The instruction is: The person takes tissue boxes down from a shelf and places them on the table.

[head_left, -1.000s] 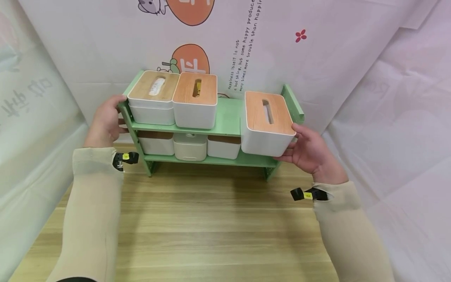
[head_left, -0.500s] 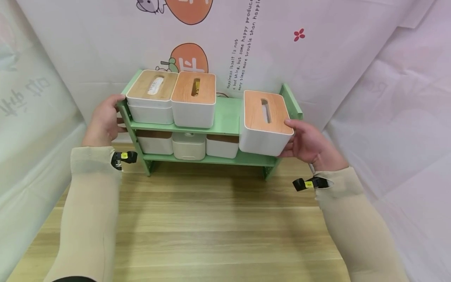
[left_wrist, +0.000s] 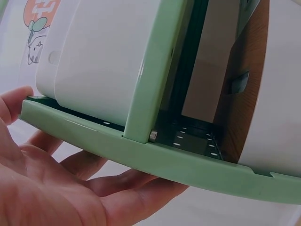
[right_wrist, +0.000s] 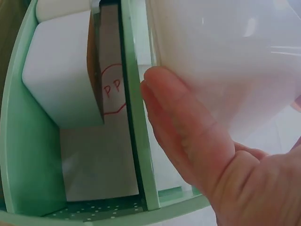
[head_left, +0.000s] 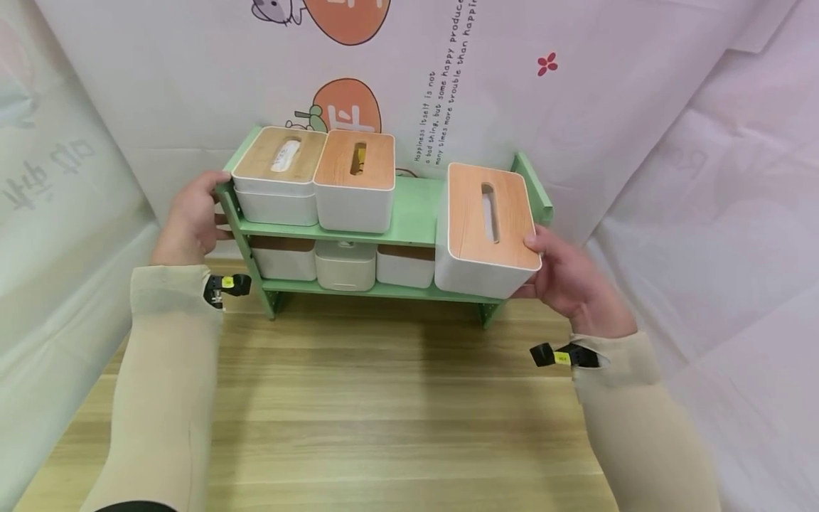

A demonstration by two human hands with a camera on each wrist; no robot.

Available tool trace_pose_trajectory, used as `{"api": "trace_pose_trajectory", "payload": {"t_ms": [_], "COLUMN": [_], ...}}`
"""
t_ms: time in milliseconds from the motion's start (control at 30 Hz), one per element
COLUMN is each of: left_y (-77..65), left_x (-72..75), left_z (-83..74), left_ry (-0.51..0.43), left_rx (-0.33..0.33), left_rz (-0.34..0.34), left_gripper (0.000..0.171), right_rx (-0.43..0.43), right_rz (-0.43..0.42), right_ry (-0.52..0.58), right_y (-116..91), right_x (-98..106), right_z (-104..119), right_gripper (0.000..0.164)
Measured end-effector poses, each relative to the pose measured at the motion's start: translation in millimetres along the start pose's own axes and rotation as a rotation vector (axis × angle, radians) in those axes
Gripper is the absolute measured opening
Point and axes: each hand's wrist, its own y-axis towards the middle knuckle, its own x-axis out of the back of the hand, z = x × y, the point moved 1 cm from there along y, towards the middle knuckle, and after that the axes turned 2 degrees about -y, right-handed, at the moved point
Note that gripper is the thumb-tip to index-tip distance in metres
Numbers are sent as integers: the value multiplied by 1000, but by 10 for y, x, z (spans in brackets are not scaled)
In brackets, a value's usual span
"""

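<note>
My right hand (head_left: 569,274) holds a white tissue box (head_left: 480,277) with a wood-look lid, thumb on the lid's right edge and fingers underneath. The box is tilted forward at the right end of the green shelf rack (head_left: 416,210), its front beyond the upper shelf's edge. In the right wrist view, the fingers (right_wrist: 188,127) lie under the white box. My left hand (head_left: 192,220) grips the rack's left side panel. In the left wrist view, its thumb is at the panel's (left_wrist: 94,136) upper corner and its fingers lie along the outer side.
Two more wood-lidded boxes, a pale one (head_left: 275,206) and an orange-toned one (head_left: 355,210), stand on the upper shelf's left. Below are white boxes (head_left: 406,270) and a cream container (head_left: 345,274). A printed cloth (head_left: 486,107) hangs behind; wood-grain surface (head_left: 384,398) lies in front.
The box in my right hand has come slightly forward and tipped, showing more of its lid. My right hand moved down with it. The left hand keeps its hold on the rack.
</note>
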Motion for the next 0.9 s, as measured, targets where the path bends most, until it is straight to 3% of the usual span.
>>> {"api": "trace_pose_trajectory", "payload": {"t_ms": [633,900], "left_y": [8,5], "left_x": [-5,3], "left_z": [-3,2], "left_ry": [-6,-3], "left_rx": [2,-11], "left_rz": [-1,8], "left_gripper": [34,34], "right_rx": [87,34], "right_rz": [15,-38], "right_ry": [-26,-80], "right_y": [-401,-496], "right_x": [-202,-271], "right_z": [-327,-536], "right_gripper": [60,76]}}
